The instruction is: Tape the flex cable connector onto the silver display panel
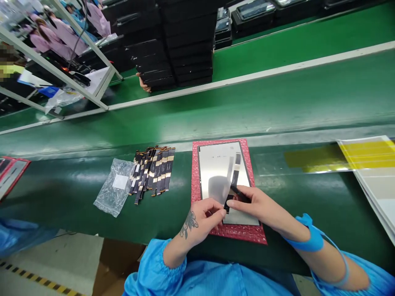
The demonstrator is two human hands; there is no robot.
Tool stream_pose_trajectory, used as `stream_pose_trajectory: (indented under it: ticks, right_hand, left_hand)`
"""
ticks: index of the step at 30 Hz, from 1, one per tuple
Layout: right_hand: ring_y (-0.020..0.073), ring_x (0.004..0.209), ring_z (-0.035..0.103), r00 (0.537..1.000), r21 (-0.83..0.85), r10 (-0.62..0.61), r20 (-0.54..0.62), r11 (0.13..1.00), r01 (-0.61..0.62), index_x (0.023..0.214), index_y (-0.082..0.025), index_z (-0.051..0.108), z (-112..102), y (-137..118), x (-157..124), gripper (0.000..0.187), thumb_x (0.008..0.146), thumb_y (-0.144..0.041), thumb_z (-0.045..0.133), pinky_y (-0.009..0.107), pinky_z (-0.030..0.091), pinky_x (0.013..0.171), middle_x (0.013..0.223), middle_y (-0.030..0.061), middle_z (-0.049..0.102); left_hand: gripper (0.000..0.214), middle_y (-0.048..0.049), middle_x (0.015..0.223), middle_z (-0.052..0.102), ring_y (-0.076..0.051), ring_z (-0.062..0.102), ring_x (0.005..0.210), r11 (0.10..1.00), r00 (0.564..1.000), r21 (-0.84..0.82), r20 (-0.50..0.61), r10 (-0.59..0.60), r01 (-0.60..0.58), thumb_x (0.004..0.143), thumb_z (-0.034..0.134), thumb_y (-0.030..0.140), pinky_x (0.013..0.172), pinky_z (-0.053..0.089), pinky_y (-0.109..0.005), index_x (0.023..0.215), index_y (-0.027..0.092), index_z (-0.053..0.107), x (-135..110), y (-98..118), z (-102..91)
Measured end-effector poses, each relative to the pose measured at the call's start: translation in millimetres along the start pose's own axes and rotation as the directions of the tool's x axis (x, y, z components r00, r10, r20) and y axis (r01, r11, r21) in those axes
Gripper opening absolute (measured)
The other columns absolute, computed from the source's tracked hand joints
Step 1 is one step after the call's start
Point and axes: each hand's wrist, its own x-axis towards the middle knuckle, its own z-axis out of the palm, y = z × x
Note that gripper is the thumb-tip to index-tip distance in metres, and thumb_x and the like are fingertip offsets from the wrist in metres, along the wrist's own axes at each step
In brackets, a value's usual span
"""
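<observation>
A black flex cable [235, 174] with a pale band stands over the silvery back of a display panel [216, 164], which mirrors it. My right hand [256, 203] is closed on the cable's lower part, thumb and index finger pressed together. A slim black piece [242, 194] also lies in its grip; its kind is unclear. The fingertips of my left hand [205, 218] pinch at the cable's bottom end, near the panel's lower edge. Under the panel is a pink bubble-wrap sheet [196, 172]. A blue wrist strap [308, 240] circles my right forearm.
Several flex cables [157, 170] lie in a pile to the left, beside a clear plastic bag [112, 189]. Sheets with yellow film [370, 154] rest at the right. Behind the bench, a person's hand [143, 83] holds stacked black trays [185, 49]. A metal frame [83, 92] stands far left.
</observation>
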Motion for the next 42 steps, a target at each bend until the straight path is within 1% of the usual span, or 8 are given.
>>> stream_pose_trajectory:
  ticks: [1, 3, 5, 7, 11, 18, 28, 42]
  right_hand:
    - [0.0172, 0.069, 0.048, 0.999, -0.072, -0.052, -0.017, 0.996, 0.051, 0.073, -0.016, 0.056, 1, 1, 0, 0.031, 0.082, -0.046, 0.057, 0.027, 0.04, 0.062, 0.072, 0.0016, 0.049]
    - [0.0203, 0.08, 0.052, 0.988, -0.235, -0.145, -0.057, 0.964, 0.128, 0.074, -0.016, 0.058, 4, 3, 1, 0.023, 0.086, -0.035, 0.053, 0.031, 0.043, 0.07, 0.084, 0.0051, 0.052]
    - [0.0211, 0.083, 0.053, 0.981, -0.384, -0.178, -0.082, 0.914, 0.134, 0.073, -0.016, 0.057, 9, 6, 2, 0.019, 0.088, -0.026, 0.05, 0.032, 0.044, 0.072, 0.091, 0.0072, 0.051]
    - [0.0197, 0.078, 0.053, 0.981, -0.487, -0.169, -0.093, 0.867, 0.103, 0.071, -0.016, 0.054, 14, 8, 3, 0.018, 0.089, -0.02, 0.051, 0.032, 0.045, 0.067, 0.09, 0.0068, 0.049]
    - [0.0173, 0.073, 0.054, 0.981, -0.558, -0.174, -0.088, 0.825, 0.096, 0.07, -0.016, 0.051, 20, 7, 6, 0.021, 0.09, -0.013, 0.052, 0.03, 0.045, 0.065, 0.089, 0.005, 0.048]
    - [0.0177, 0.079, 0.054, 0.987, -0.554, -0.162, -0.002, 0.821, 0.134, 0.078, -0.016, 0.057, 23, 5, 10, 0.015, 0.091, -0.014, 0.053, 0.03, 0.047, 0.069, 0.091, 0.0047, 0.049]
    - [0.0162, 0.072, 0.054, 0.985, -0.655, -0.169, 0.015, 0.743, 0.138, 0.069, -0.017, 0.049, 26, 8, 11, 0.021, 0.089, -0.012, 0.055, 0.028, 0.045, 0.061, 0.089, 0.0046, 0.05]
    - [0.0167, 0.073, 0.055, 0.975, -0.658, -0.221, 0.007, 0.733, 0.171, 0.069, -0.017, 0.049, 29, 11, 10, 0.02, 0.087, -0.011, 0.053, 0.028, 0.044, 0.06, 0.089, 0.005, 0.051]
  left_hand:
    - [0.026, -0.0037, 0.069, 0.062, -0.013, 0.057, 0.06, 0.982, 0.989, 0.157, -0.079, 0.122, -0.109, 0.088, 0.055, 0.035, 0.056, 0.048, -0.025, 0.076, 0.015, 0.066, -4, -4, -1.5]
    - [0.022, -0.0062, 0.079, 0.063, -0.016, 0.058, 0.074, 0.84, 0.901, 0.47, -0.182, 0.394, -0.272, 0.091, 0.051, 0.025, 0.067, 0.049, -0.028, 0.091, 0.016, 0.07, -12, -14, -2.0]
    - [0.025, -0.0074, 0.085, 0.061, -0.018, 0.056, 0.081, 0.679, 0.811, 0.659, -0.177, 0.558, -0.323, 0.09, 0.051, 0.02, 0.071, 0.049, -0.03, 0.107, 0.017, 0.069, -20, -26, 1.1]
    - [0.027, -0.0075, 0.087, 0.06, -0.018, 0.054, 0.081, 0.587, 0.772, 0.74, -0.148, 0.618, -0.328, 0.09, 0.051, 0.018, 0.071, 0.049, -0.03, 0.112, 0.017, 0.067, -25, -36, 6.1]
    - [0.025, -0.0068, 0.085, 0.058, -0.017, 0.053, 0.081, 0.524, 0.733, 0.785, -0.135, 0.667, -0.332, 0.089, 0.051, 0.014, 0.071, 0.047, -0.028, 0.106, 0.018, 0.069, -27, -44, 12.9]
    - [0.022, -0.006, 0.083, 0.059, -0.016, 0.051, 0.079, 0.55, 0.722, 0.755, -0.152, 0.675, -0.356, 0.089, 0.052, 0.012, 0.07, 0.046, -0.026, 0.1, 0.018, 0.069, -27, -43, 11.1]
    - [0.023, -0.0063, 0.085, 0.06, -0.016, 0.052, 0.081, 0.555, 0.727, 0.738, -0.128, 0.674, -0.385, 0.086, 0.055, 0.01, 0.07, 0.048, -0.027, 0.099, 0.018, 0.071, -30, -42, 8.0]
    - [0.024, -0.0067, 0.086, 0.059, -0.017, 0.054, 0.079, 0.542, 0.732, 0.747, -0.11, 0.672, -0.386, 0.085, 0.053, 0.008, 0.069, 0.048, -0.027, 0.1, 0.018, 0.069, -31, -42, 7.1]
